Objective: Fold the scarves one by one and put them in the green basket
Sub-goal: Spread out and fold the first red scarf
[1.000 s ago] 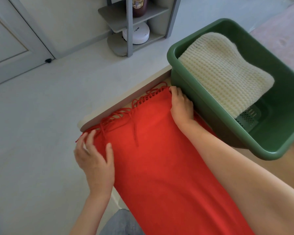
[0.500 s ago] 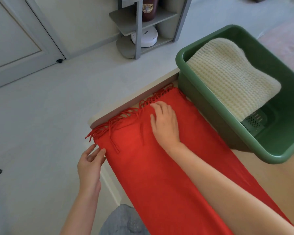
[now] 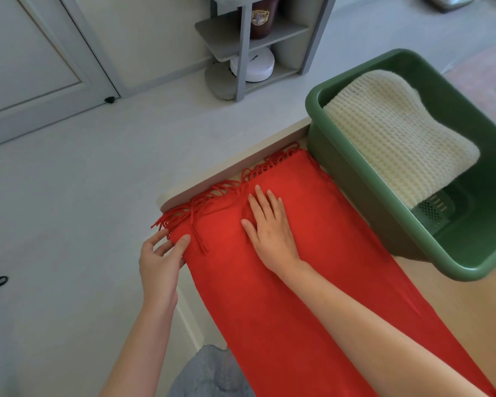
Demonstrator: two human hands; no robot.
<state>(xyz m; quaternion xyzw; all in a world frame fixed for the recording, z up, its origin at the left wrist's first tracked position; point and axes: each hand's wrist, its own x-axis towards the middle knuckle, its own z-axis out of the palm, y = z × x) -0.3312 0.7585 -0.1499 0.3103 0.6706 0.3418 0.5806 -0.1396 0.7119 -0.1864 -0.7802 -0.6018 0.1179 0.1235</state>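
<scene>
A red scarf (image 3: 312, 282) with a tasselled end lies flat along the wooden table, its fringe at the table's far edge. My right hand (image 3: 269, 227) presses flat on it near the fringe, fingers straight. My left hand (image 3: 162, 260) is at the scarf's left corner, with the thumb on top of the cloth and the fingers spread beside the edge. The green basket (image 3: 352, 179) stands at the right of the scarf, touching its edge. A folded cream knitted scarf (image 3: 393, 133) lies inside it.
The table (image 3: 470, 299) ends just beyond the fringe and at my left hand; the pale floor lies below. A grey shelf unit (image 3: 241, 53) with a white round device stands by the wall. A small black ring (image 3: 0, 281) lies on the floor.
My right hand has slid from the scarf's far right corner to its middle near the fringe. My left hand let go of the left corner, drew back, then came to its edge again.
</scene>
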